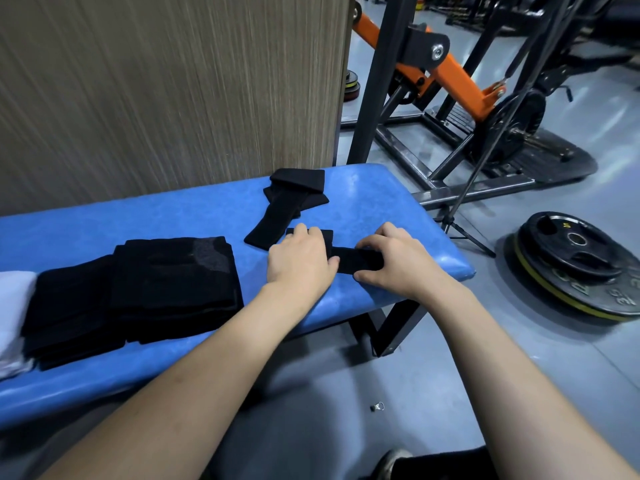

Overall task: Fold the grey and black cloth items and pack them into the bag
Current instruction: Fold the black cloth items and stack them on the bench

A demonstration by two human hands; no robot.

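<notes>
A narrow black cloth strip [349, 259] lies near the right end of the blue padded bench [173, 216]. My left hand [299, 259] lies flat on its left part, fingers straight. My right hand [391, 259] pinches the strip's right end between thumb and fingers. Behind them lie other black cloth pieces [294, 202], loosely crossed. To the left sits a stack of folded black and grey cloths [166, 282]. No bag is clearly in view.
Something white [14, 317] shows at the left edge beside the stack. A wood-grain wall stands behind the bench. Weight plates [575, 265] lie on the floor at the right, with a black and orange gym machine [450, 74] beyond.
</notes>
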